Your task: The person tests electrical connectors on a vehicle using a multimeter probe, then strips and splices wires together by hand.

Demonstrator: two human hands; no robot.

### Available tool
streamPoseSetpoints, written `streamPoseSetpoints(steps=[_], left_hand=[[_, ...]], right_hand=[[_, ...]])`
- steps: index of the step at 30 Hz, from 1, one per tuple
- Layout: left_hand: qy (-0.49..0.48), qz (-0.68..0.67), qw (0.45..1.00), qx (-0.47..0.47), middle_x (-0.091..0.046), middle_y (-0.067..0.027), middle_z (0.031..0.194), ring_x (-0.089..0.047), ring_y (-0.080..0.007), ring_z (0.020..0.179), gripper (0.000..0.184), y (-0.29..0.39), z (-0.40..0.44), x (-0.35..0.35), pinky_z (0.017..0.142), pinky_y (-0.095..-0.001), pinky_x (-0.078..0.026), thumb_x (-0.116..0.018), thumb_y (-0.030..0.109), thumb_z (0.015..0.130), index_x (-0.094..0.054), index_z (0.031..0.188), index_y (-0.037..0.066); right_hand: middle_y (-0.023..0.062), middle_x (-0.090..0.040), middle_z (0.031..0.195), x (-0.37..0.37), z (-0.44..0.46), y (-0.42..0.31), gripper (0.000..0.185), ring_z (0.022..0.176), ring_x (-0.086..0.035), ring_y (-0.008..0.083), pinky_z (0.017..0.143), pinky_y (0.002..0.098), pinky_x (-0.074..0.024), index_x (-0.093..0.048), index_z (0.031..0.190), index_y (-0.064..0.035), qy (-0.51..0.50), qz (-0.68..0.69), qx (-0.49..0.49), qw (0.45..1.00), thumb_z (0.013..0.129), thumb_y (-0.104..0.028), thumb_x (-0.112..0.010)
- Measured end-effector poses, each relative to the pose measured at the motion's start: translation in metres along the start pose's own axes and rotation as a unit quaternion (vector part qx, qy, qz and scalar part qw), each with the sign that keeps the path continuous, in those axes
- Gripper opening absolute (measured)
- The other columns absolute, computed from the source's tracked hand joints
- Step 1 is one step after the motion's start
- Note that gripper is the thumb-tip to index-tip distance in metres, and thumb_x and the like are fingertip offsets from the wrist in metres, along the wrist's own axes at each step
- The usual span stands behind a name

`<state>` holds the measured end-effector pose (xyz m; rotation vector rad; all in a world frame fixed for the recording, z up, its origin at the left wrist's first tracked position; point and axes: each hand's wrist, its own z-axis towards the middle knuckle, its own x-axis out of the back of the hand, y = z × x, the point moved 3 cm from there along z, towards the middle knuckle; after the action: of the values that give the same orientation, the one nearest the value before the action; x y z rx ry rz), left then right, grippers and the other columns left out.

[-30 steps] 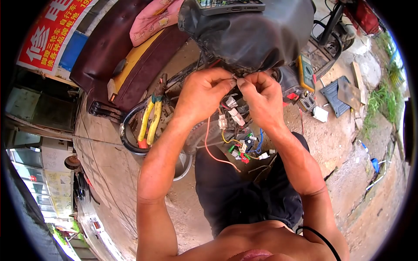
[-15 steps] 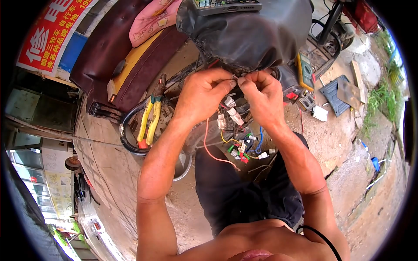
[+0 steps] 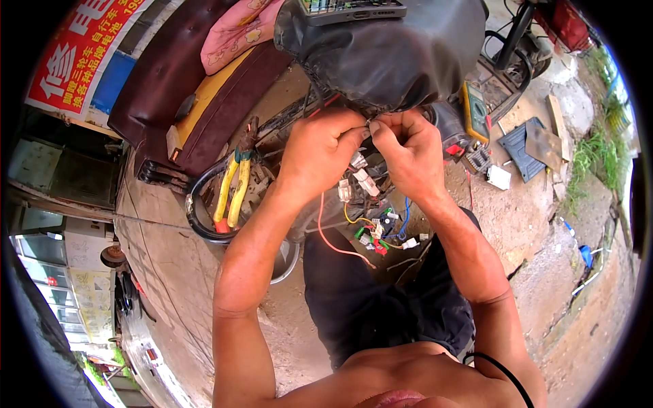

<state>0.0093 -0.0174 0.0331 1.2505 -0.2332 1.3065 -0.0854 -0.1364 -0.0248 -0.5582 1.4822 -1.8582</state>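
My left hand (image 3: pixel 322 149) and my right hand (image 3: pixel 409 149) meet fingertip to fingertip just below a black covered seat (image 3: pixel 381 58). Each has its thumb and forefinger pinched together; what lies between them is too small to make out, perhaps a thin wire end. Below the hands hang white connectors (image 3: pixel 366 182) on a bundle of wires. An orange wire (image 3: pixel 325 234) curves down beneath my left hand. Blue, yellow, green and red wires with small plugs (image 3: pixel 409 243) spread out above my knees.
Yellow-handled cutters (image 3: pixel 240 190) lean at a black curved bar (image 3: pixel 197 214) on the left. A phone (image 3: pixel 354 10) lies on the seat. To the right are a yellow multimeter (image 3: pixel 476 112) and a black tray (image 3: pixel 524 151). A maroon sofa (image 3: pixel 160 75) stands upper left.
My left hand has turned slightly, with its fingers curled a little more near the right fingertips. My right hand has barely moved. The seat and phone appear shifted slightly to the left.
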Motion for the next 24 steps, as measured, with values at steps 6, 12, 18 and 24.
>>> streamPoseSetpoints(steps=[6,12,18,24], left_hand=[[0.027,0.077,0.991,-0.106,-0.063,-0.0161,0.081,-0.064,-0.0410,0.074,0.004,-0.001,-0.002,-0.004,0.062,-0.0472,-0.051,-0.066,0.007,0.088,-0.062,0.087,0.005],[0.009,0.122,0.987,-0.100,-0.067,-0.0167,0.086,-0.067,-0.0355,0.076,0.008,-0.001,-0.007,-0.005,0.066,-0.0403,-0.054,-0.068,-0.001,0.087,-0.068,0.095,0.000],[0.039,0.071,0.994,-0.076,-0.069,-0.0160,0.085,-0.069,-0.0320,0.075,0.012,0.002,-0.004,-0.002,0.067,-0.0381,-0.054,-0.070,0.002,0.087,-0.071,0.099,0.000],[0.053,0.018,0.998,-0.028,-0.070,-0.0126,0.092,-0.070,-0.0213,0.076,0.020,0.021,-0.002,0.009,0.067,-0.0321,-0.054,-0.070,-0.001,0.084,-0.073,0.104,0.002]], right_hand=[[0.0060,-0.067,0.070,0.002,-0.002,0.000,0.020,0.065,-0.059,0.0094,0.062,0.0295,-0.0494,-0.069,0.090,0.0042,-0.006,-0.020,0.010,1.000,0.089,-0.016,-0.070],[0.0025,-0.066,0.071,0.000,-0.003,0.007,0.020,0.066,-0.057,0.0072,0.061,0.0277,-0.0476,-0.068,0.091,0.0032,-0.023,0.022,-0.009,0.999,0.092,-0.017,-0.068],[-0.0029,-0.062,0.074,0.001,-0.005,0.009,0.017,0.065,-0.052,0.0036,0.057,0.0238,-0.0418,-0.067,0.094,0.0013,-0.064,0.107,-0.062,0.990,0.095,-0.015,-0.066],[-0.0039,-0.063,0.077,0.022,-0.018,0.014,0.010,0.069,-0.053,0.0019,0.060,0.0215,-0.0414,-0.067,0.096,0.0000,-0.106,0.141,-0.098,0.980,0.093,-0.010,-0.065]])
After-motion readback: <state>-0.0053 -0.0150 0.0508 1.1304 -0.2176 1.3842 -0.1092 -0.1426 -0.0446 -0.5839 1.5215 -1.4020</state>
